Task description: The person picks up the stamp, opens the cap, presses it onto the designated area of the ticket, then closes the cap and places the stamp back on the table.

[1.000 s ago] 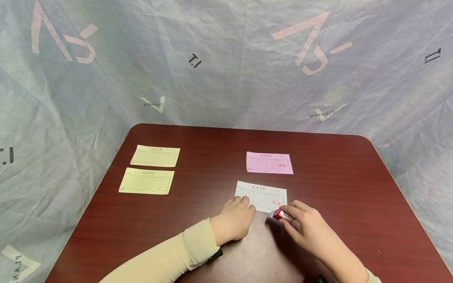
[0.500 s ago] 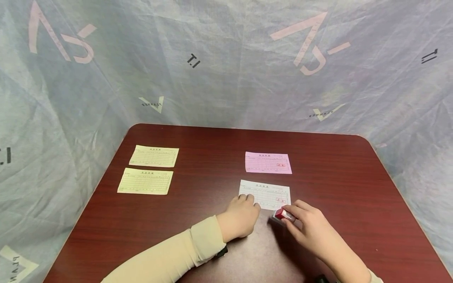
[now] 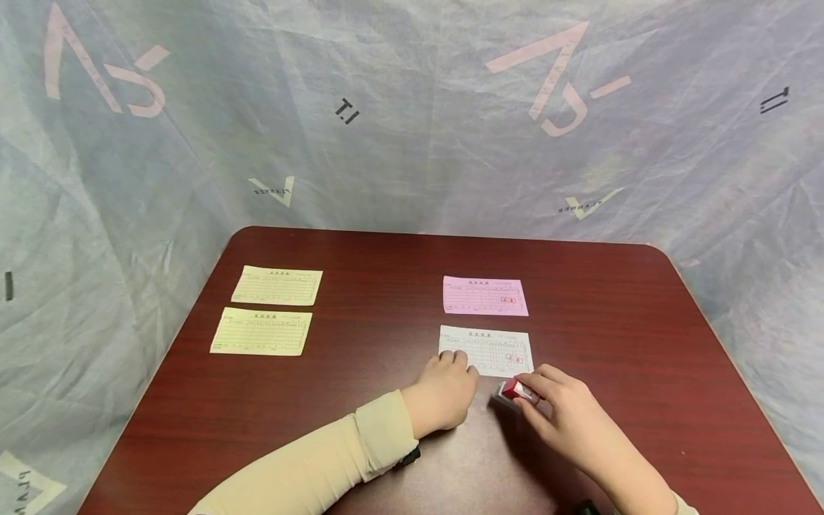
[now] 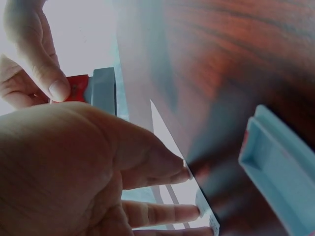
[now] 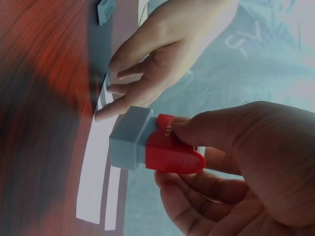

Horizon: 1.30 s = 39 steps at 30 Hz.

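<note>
- Head view: worktop (image 3: 380, 300) of dark red, streaked wood grain with rounded far corners, glossy on the near side.
- White slip (image 3: 487, 349), thin ruled paper, flat at centre-right; a red rectangular imprint shows on its right part.
- Left hand (image 3: 443, 395): grips nothing; fingertips rest on the slip's near left part. Its sleeve (image 3: 302, 468) is cream cloth.
- Right hand (image 3: 569, 411): pinches a red stamp (image 3: 513, 388) just beside the slip's near right corner.
- Pink slip (image 3: 485, 296), likewise imprinted, lies beyond the white one; two yellow slips (image 3: 260, 332) lie far left.
- Backdrop (image 3: 386, 157): creased grey fabric, printed lettering.
- Left wrist view: left fingers extended over the paper; a hollow, rectangular pale plastic piece (image 4: 280, 162) sits on the worktop.
- Right wrist view: thumb and fingers hold the stamp's smooth, rounded red grip, gold-lettered; its grey block is square-edged.
</note>
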Motion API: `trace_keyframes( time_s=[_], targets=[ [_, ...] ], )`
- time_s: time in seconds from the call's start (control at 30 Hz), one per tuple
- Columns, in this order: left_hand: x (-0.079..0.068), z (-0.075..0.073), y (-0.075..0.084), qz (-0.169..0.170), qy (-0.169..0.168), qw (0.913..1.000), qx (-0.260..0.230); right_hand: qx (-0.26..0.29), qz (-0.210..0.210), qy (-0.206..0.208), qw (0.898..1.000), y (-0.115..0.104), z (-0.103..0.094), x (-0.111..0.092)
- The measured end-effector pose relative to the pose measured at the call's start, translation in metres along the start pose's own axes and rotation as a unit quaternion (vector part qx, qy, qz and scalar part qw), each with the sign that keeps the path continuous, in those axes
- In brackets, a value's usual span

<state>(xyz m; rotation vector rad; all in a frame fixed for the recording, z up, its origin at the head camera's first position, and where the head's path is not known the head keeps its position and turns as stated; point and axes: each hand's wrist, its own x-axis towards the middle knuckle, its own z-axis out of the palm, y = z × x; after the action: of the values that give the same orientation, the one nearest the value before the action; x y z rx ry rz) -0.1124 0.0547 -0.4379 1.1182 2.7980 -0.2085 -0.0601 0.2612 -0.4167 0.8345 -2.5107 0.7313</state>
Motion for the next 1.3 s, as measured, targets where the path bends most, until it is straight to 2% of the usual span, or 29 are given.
trace_keyframes(
  time_s=[0.53, 0.83, 1.3],
  targets=[
    [0.011, -0.003, 0.006, 0.001, -0.006, 0.9999, 0.01, 0.003, 0.008, 0.007, 1.0, 0.003, -0.003, -0.003],
    [0.015, -0.004, 0.006, 0.001, -0.023, 0.9997, 0.005, 0.001, 0.006, 0.016, 1.0, 0.005, -0.006, -0.003],
    [0.015, -0.008, 0.005, -0.001, -0.02, 0.9998, -0.004, 0.012, 0.015, 0.016, 1.0, 0.005, -0.006, -0.005]
  ],
)
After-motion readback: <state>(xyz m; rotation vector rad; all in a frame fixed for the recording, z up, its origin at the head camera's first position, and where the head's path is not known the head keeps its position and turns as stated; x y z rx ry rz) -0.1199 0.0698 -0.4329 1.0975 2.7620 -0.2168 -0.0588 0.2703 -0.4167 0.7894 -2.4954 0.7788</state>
